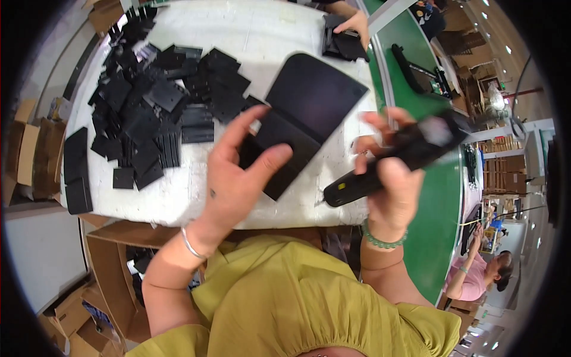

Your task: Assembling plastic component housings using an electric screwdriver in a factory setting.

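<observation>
My left hand (238, 175) grips a flat black panel (315, 92) with one rounded end, fingers at its far edge and thumb lying across its near part. The panel sits slanted at the middle of the white table (196, 202). To the right, my right hand (395, 184) is wrapped round a black handheld power screwdriver (351, 189). Its thin tip points left toward the table, apart from the panel. The screwdriver's rear end is blurred by motion.
Many loose black plates (143, 113) are heaped at the table's left. A long black panel (77, 172) lies at the left edge. Another person's hand (355, 25) holds black parts at the far side. A green surface (437, 238) runs along the right; a cardboard box (113, 268) stands below left.
</observation>
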`<state>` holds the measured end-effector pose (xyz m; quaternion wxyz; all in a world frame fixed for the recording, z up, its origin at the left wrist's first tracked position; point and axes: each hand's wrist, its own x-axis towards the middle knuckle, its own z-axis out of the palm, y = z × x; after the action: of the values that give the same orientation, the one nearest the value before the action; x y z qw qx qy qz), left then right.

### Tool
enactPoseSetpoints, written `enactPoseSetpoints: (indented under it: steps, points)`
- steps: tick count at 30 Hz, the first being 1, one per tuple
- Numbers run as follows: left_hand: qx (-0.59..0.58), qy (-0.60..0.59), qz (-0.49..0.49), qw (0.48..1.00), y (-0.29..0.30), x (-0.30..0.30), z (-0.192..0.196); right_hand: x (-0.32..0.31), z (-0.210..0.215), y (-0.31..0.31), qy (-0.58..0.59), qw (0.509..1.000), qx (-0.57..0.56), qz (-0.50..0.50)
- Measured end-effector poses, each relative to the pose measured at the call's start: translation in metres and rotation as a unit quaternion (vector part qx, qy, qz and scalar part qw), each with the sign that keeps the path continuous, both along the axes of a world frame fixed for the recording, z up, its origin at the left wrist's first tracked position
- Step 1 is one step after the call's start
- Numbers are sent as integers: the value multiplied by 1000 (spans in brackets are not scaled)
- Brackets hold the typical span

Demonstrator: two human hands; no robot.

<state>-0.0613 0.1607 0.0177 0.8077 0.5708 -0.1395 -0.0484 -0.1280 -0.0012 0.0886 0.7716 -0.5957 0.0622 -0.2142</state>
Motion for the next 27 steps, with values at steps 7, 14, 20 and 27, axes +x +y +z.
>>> enactPoseSetpoints:
  steps: [7,14,20,27]
  points:
    - [-60,68,-129,988,-2,-18,34,0,-2,9,50,990,-94,87]
    - [-232,229,-382,865,64,34,43,-11,0,5,50,985,-31,164]
    - [-107,152,-85,979,106,34,31,-33,0,1,9,998,-7,65]
    - [-64,104,-115,986,106,-39,13,-1,-3,27,92,973,-19,210]
